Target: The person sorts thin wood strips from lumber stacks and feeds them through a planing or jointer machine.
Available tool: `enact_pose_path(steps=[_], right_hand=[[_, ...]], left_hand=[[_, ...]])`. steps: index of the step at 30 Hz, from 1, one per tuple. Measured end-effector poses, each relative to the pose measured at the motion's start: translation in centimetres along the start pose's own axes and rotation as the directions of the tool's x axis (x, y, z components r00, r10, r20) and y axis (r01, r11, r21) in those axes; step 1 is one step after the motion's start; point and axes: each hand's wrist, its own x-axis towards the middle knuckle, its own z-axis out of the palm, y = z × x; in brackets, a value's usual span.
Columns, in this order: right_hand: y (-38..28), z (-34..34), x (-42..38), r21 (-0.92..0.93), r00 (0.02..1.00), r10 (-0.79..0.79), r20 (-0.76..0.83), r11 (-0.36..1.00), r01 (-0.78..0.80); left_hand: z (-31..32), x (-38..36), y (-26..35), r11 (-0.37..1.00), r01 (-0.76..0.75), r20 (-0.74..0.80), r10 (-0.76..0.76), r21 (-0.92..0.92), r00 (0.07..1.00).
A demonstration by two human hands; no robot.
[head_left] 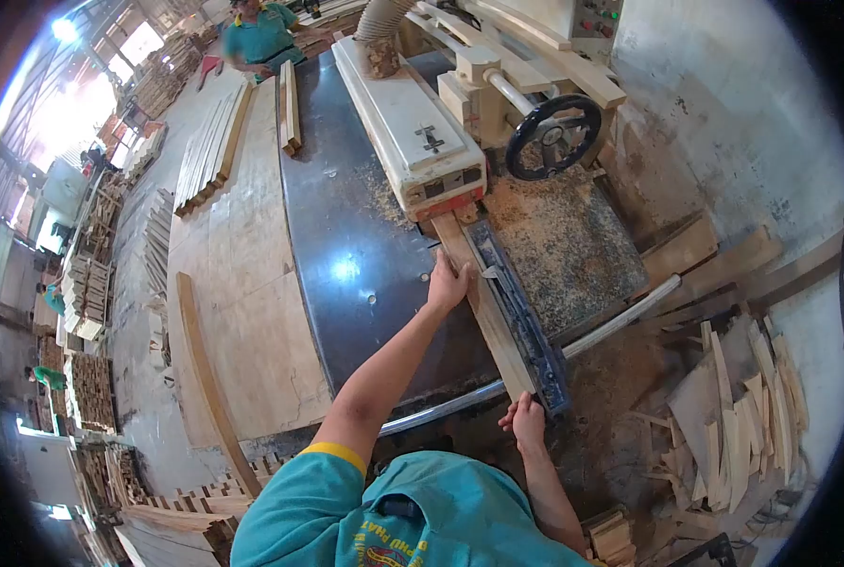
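Observation:
A long wooden board (490, 319) lies on the dark metal table, its far end going under the head of a white woodworking machine (409, 132). Along the board's right side runs a blue metal guide fence (521, 321). My left hand (450, 281) grips the board partway along, close to the machine's opening, with the thumb on top. At the near end, my right hand (524, 419) is closed around the board's tip. What lies inside the machine head is hidden.
A black handwheel (553, 137) sits right of the machine; sawdust covers the plate below it. Stacked boards (216, 151) lie on the wooden side table (238, 321), and one long plank (209, 369) leans there. Offcuts (739, 425) pile at right. A co-worker (258, 42) stands beyond.

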Motion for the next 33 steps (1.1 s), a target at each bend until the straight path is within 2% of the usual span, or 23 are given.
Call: enact_pose_path(steps=[1,3,4,5,7,8,9,11,13,14,17,18,20,21,23,24,25,27,28,29,31,32,33], right_hand=[[-0.4,0.5,0.6,-0.005,1.000,-0.006,0.005,1.000,0.006],[-1.3,1.7,1.6,-0.003,1.000,-0.019,-0.008,1.000,0.019],[-2.1,2.3,1.9,-0.028,1.000,-0.017,-0.014,0.999,0.016],[-2.9,3.0,2.2,-0.031,1.000,-0.020,-0.005,0.999,0.020],[-4.3,4.4,3.1,-0.068,0.999,-0.011,-0.042,0.998,0.008],[-5.2,5.0,3.5,-0.098,0.997,0.045,-0.069,0.994,-0.052],[-5.6,5.6,3.9,-0.107,0.998,0.038,-0.055,0.993,-0.044],[-5.8,6.7,5.5,-0.049,0.999,-0.018,-0.050,0.999,0.016],[-7.2,7.9,5.9,-0.043,0.998,-0.036,-0.050,0.999,0.034],[-8.0,8.5,6.0,-0.055,0.998,-0.027,-0.055,0.998,0.024],[-9.1,10.3,6.3,-0.008,0.997,-0.030,-0.076,1.000,0.029],[-9.7,10.7,5.7,0.035,0.999,-0.026,-0.041,0.999,0.028],[-10.3,11.0,4.0,-0.003,0.997,-0.075,0.024,0.997,0.075],[-10.5,11.0,3.2,-0.044,0.992,-0.105,0.074,0.993,0.108],[-9.7,10.3,1.4,-0.066,0.984,-0.146,0.103,0.986,0.154],[-9.2,9.8,0.5,-0.032,0.973,-0.181,0.143,0.982,0.188],[-8.9,9.4,-0.4,0.006,0.958,-0.221,0.184,0.975,0.224],[-7.2,8.2,-1.6,0.048,0.944,-0.247,0.220,0.969,0.242],[-6.4,7.5,-2.3,0.044,0.941,-0.240,0.239,0.971,0.237],[-5.9,6.9,-3.3,0.039,0.938,-0.231,0.257,0.973,0.229],[-4.4,5.5,-4.4,0.036,0.933,-0.239,0.268,0.971,0.238],[-3.6,4.8,-4.8,0.030,0.930,-0.244,0.274,0.969,0.245],[-2.8,4.1,-5.1,0.031,0.927,-0.247,0.283,0.968,0.248]], left_hand=[[-1.3,-0.4,1.8,1.000,0.000,-0.009,0.000,-0.001,1.000],[-3.7,-1.7,5.0,0.992,0.119,-0.004,-0.120,-0.046,0.993],[-4.2,-2.2,5.6,0.994,0.048,-0.022,-0.051,-0.093,0.998],[-5.0,-3.0,6.0,0.995,0.049,-0.031,-0.052,-0.090,0.998],[-9.3,-5.8,12.1,0.949,-0.062,0.088,0.093,-0.310,0.992],[-11.4,-7.2,15.1,0.887,-0.149,0.078,0.202,-0.437,0.976],[-13.4,-8.7,17.9,0.800,-0.230,0.050,0.308,-0.553,0.950],[-17.8,-12.0,22.4,0.612,-0.275,0.025,0.434,-0.742,0.900],[-22.6,-16.5,27.2,0.326,-0.255,-0.015,0.589,-0.911,0.808],[-24.8,-18.6,29.8,0.335,-0.274,-0.027,0.588,-0.901,0.809],[-29.4,-24.3,35.6,-0.276,-0.148,-0.310,0.760,-0.950,0.571],[-29.6,-25.4,35.9,-0.273,-0.159,-0.314,0.766,-0.949,0.561],[-29.8,-26.9,36.5,-0.478,-0.274,-0.551,0.712,-0.834,0.436],[-30.1,-27.4,36.8,-0.478,-0.283,-0.555,0.716,-0.832,0.423],[-30.4,-28.5,37.4,-0.488,-0.471,-0.648,0.711,-0.735,0.275],[-32.9,-30.9,39.1,-0.342,-0.402,-0.520,0.674,-0.849,0.525],[-33.6,-31.6,38.7,-0.347,-0.408,-0.526,0.676,-0.845,0.515],[-34.1,-32.3,37.3,-0.239,-0.216,-0.315,0.831,-0.947,0.458],[-29.8,-31.3,37.5,-0.599,-0.150,-0.615,0.736,-0.787,0.283],[-30.9,-31.9,37.9,-0.594,-0.154,-0.611,0.741,-0.790,0.276],[-33.6,-33.2,38.7,-0.385,0.082,-0.343,0.886,-0.919,0.311],[-32.9,-33.7,38.6,-0.382,0.076,-0.342,0.887,-0.921,0.311],[-31.3,-34.2,38.4,-0.509,0.066,-0.458,0.818,-0.858,0.348]])
